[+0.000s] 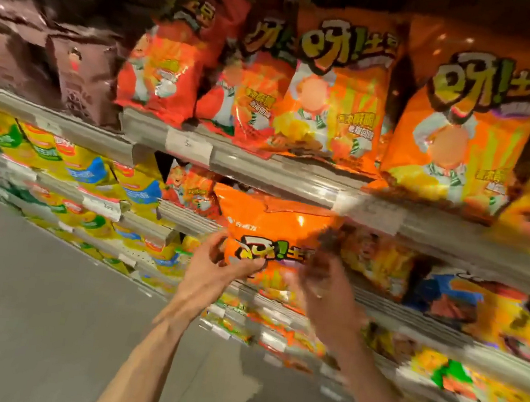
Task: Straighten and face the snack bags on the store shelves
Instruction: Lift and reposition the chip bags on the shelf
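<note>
Blur: right hand [320, 284] smeared; grip on orange bag [273, 232] cannot be told.
Bag: upright, front outward.
Left hand [216, 261]: pinches bag's left edge.

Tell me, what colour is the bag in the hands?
Orange bag, seen in the head view.

Both bare forearms extend up and forward from the lower edge of the view, converging toward the centre. The left hand [216, 258] is raised with wrist bent back, fingers and thumb curled in a pinching grip. The right hand [320, 284] sits just beside it at similar height, back facing the camera. Motion blur obscures the right fingers; their grip cannot be determined.
</note>
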A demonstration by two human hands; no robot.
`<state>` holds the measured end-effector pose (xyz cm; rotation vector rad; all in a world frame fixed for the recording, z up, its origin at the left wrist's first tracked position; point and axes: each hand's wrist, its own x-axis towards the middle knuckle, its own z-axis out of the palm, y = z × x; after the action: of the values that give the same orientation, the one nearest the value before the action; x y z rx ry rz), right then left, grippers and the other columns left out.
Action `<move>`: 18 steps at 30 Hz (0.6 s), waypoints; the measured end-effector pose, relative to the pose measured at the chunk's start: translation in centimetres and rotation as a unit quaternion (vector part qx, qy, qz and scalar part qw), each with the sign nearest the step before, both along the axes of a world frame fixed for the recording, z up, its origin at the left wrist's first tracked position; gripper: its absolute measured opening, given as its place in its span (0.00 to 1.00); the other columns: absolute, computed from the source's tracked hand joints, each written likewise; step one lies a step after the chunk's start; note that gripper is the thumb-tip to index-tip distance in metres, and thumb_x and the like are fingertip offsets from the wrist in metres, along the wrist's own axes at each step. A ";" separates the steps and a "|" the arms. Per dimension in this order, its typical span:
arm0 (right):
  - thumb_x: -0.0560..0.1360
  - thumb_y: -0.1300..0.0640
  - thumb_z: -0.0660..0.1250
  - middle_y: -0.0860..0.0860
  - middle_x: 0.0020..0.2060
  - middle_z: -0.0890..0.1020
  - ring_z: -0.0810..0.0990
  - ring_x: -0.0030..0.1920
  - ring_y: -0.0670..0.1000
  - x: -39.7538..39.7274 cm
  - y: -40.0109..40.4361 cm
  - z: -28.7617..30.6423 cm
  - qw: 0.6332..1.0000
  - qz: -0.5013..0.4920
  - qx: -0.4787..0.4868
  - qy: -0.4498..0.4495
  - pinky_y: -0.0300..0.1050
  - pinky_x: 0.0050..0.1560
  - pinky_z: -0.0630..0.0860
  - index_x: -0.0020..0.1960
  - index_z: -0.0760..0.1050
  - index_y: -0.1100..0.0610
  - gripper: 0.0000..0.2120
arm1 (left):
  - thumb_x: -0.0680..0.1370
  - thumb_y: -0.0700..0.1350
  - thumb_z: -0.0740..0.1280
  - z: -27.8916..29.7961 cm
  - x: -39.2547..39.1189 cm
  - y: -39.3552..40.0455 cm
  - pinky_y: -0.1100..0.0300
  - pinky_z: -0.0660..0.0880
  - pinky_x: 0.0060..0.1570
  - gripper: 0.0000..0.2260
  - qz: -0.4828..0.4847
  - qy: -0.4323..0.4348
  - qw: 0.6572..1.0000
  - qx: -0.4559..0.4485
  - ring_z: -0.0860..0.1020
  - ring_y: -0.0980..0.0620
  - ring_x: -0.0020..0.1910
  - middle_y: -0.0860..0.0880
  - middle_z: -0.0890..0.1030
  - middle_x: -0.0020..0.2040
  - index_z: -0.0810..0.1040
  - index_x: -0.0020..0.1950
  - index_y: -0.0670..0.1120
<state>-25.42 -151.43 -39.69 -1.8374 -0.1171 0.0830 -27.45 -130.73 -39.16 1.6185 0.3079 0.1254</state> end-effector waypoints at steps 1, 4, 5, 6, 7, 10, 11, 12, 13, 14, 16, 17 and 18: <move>0.70 0.39 0.76 0.41 0.53 0.84 0.82 0.53 0.40 0.0 -0.1 0.1 1.000 -0.011 -0.001 -0.003 0.49 0.57 0.80 0.62 0.74 0.41 0.23 | 0.58 0.58 0.85 0.1 0.6 0.0 0.42 0.79 0.60 0.32 -0.019 -0.008 1.000 0.001 0.83 0.36 0.52 0.40 0.84 0.49 0.78 0.54 0.46; 0.70 0.41 0.76 0.41 0.58 0.83 0.82 0.57 0.43 -0.5 -0.5 0.4 0.998 -0.060 0.006 -0.008 0.50 0.61 0.78 0.67 0.73 0.46 0.28 | 0.57 0.54 0.85 0.2 2.0 -0.6 0.63 0.77 0.58 0.29 -0.070 -0.018 0.997 -0.002 0.81 0.53 0.54 0.52 0.83 0.52 0.77 0.53 0.52; 0.70 0.44 0.76 0.40 0.58 0.83 0.81 0.57 0.42 -0.7 -0.6 0.7 0.997 -0.079 0.007 -0.018 0.47 0.61 0.78 0.67 0.73 0.47 0.28 | 0.61 0.49 0.84 0.4 2.2 -0.9 0.71 0.75 0.50 0.24 -0.079 -0.022 0.997 -0.009 0.79 0.59 0.48 0.57 0.82 0.46 0.75 0.50 0.52; 0.70 0.44 0.76 0.40 0.57 0.82 0.81 0.57 0.41 -0.8 -0.8 0.9 0.995 -0.096 0.005 -0.029 0.45 0.61 0.77 0.67 0.73 0.47 0.28 | 0.66 0.42 0.83 0.7 2.4 -1.3 0.74 0.72 0.41 0.20 -0.092 -0.029 0.995 -0.006 0.77 0.62 0.41 0.60 0.79 0.39 0.73 0.47 0.52; 0.70 0.44 0.76 0.40 0.57 0.82 0.81 0.57 0.41 -0.8 -1.0 1.0 0.993 -0.107 0.000 -0.040 0.45 0.61 0.77 0.67 0.73 0.47 0.28 | 0.70 0.38 0.80 0.9 2.6 -1.6 0.73 0.71 0.37 0.18 -0.109 -0.032 0.994 -0.004 0.76 0.63 0.37 0.60 0.79 0.34 0.72 0.46 0.51; 0.73 0.49 0.76 0.41 0.60 0.80 0.81 0.60 0.42 -0.5 -1.6 0.8 0.992 -0.117 -0.012 -0.045 0.45 0.63 0.77 0.68 0.70 0.44 0.27 | 0.70 0.37 0.80 0.7 3.8 -2.0 0.62 0.76 0.42 0.19 -0.157 -0.053 0.986 0.001 0.82 0.51 0.45 0.55 0.85 0.44 0.77 0.54 0.48; 0.74 0.52 0.76 0.41 0.61 0.79 0.80 0.59 0.41 -0.4 -1.8 0.7 0.993 -0.112 -0.014 -0.044 0.44 0.63 0.77 0.67 0.69 0.42 0.26 | 0.69 0.35 0.80 0.8 4.4 -2.1 0.63 0.78 0.44 0.21 -0.169 -0.059 0.984 -0.001 0.83 0.50 0.49 0.52 0.86 0.50 0.78 0.58 0.48; 0.75 0.55 0.76 0.40 0.60 0.79 0.80 0.59 0.40 -0.2 -1.8 0.7 0.993 -0.107 -0.016 -0.040 0.42 0.63 0.76 0.66 0.68 0.40 0.26 | 0.69 0.33 0.79 0.7 5.0 -2.3 0.65 0.79 0.44 0.23 -0.176 -0.051 0.983 -0.012 0.83 0.50 0.53 0.51 0.85 0.53 0.77 0.60 0.47; 0.75 0.57 0.75 0.38 0.60 0.78 0.80 0.59 0.39 0.0 -1.8 0.7 0.994 -0.100 -0.017 -0.039 0.40 0.63 0.76 0.65 0.67 0.39 0.26 | 0.69 0.30 0.77 0.6 5.5 -2.5 0.67 0.79 0.44 0.24 -0.182 -0.039 0.982 -0.032 0.82 0.51 0.55 0.50 0.84 0.54 0.77 0.61 0.47; 0.75 0.57 0.75 0.38 0.60 0.78 0.80 0.59 0.38 0.2 -1.8 0.5 0.994 -0.099 -0.022 -0.038 0.40 0.62 0.76 0.64 0.66 0.39 0.26 | 0.69 0.28 0.76 0.6 5.9 -2.8 0.66 0.80 0.45 0.25 -0.192 -0.036 0.980 -0.040 0.81 0.51 0.57 0.50 0.83 0.55 0.77 0.60 0.48; 0.76 0.57 0.74 0.39 0.60 0.78 0.80 0.58 0.37 0.7 -2.1 0.2 0.994 -0.103 -0.027 -0.035 0.39 0.62 0.77 0.65 0.65 0.39 0.27 | 0.68 0.28 0.76 0.0 6.7 -3.2 0.58 0.80 0.55 0.26 -0.195 -0.047 0.979 -0.028 0.81 0.47 0.60 0.48 0.83 0.56 0.76 0.58 0.51; 0.76 0.58 0.74 0.40 0.60 0.78 0.80 0.58 0.36 1.0 -2.2 -0.1 0.994 -0.104 -0.026 -0.029 0.40 0.63 0.77 0.66 0.65 0.41 0.26 | 0.68 0.29 0.77 -0.3 7.0 -3.2 0.53 0.79 0.59 0.25 -0.195 -0.052 0.979 -0.021 0.80 0.44 0.61 0.46 0.83 0.56 0.77 0.58 0.51; 0.76 0.58 0.74 0.40 0.60 0.78 0.80 0.58 0.36 1.3 -2.3 -0.2 0.994 -0.103 -0.029 -0.021 0.42 0.65 0.77 0.67 0.66 0.44 0.26 | 0.69 0.31 0.77 -0.6 7.3 -3.1 0.51 0.79 0.60 0.23 -0.199 -0.054 0.979 -0.006 0.81 0.42 0.61 0.45 0.83 0.56 0.77 0.59 0.49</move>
<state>-24.14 -153.70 -39.92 -1.8994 0.0465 -0.0986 -20.19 -133.86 -39.77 1.6242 -0.1016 -0.0940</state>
